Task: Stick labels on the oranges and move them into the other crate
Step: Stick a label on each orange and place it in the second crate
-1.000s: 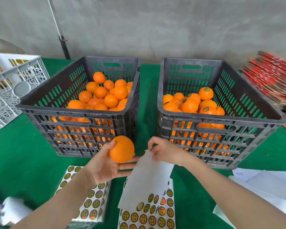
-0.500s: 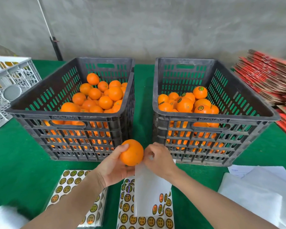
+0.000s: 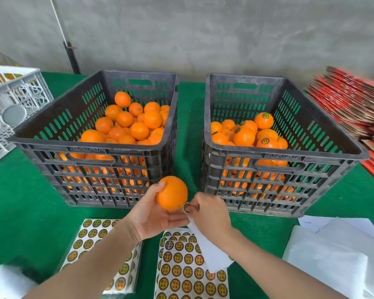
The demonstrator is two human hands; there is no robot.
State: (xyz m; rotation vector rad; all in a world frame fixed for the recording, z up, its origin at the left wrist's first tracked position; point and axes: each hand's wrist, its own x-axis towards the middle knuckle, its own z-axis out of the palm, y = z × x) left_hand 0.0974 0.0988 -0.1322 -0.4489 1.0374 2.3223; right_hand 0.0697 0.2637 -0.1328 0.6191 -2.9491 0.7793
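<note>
My left hand (image 3: pixel 156 214) holds a plain orange (image 3: pixel 172 192) in front of the gap between two black crates. My right hand (image 3: pixel 211 212) pinches a round gold-and-black label (image 3: pixel 187 207) beside the orange's lower right, with a white backing strip (image 3: pixel 212 253) hanging under it. The left crate (image 3: pixel 91 147) holds several unlabelled oranges (image 3: pixel 130 124). In the right crate (image 3: pixel 285 156) lie several oranges with labels (image 3: pixel 263 120). Two label sheets lie on the green table, one (image 3: pixel 188 270) under my right wrist and one (image 3: pixel 91 236) under my left forearm.
A white plastic crate (image 3: pixel 13 104) stands at the far left. Stacked red cardboard (image 3: pixel 354 104) lies at the right. White paper sheets (image 3: pixel 333 255) cover the near right of the green table (image 3: pixel 20 212). A pole (image 3: pixel 70 55) leans on the grey wall.
My left hand has kept the orange and raised it slightly. My right hand peeled a label off the backing strip and brought it beside the orange.
</note>
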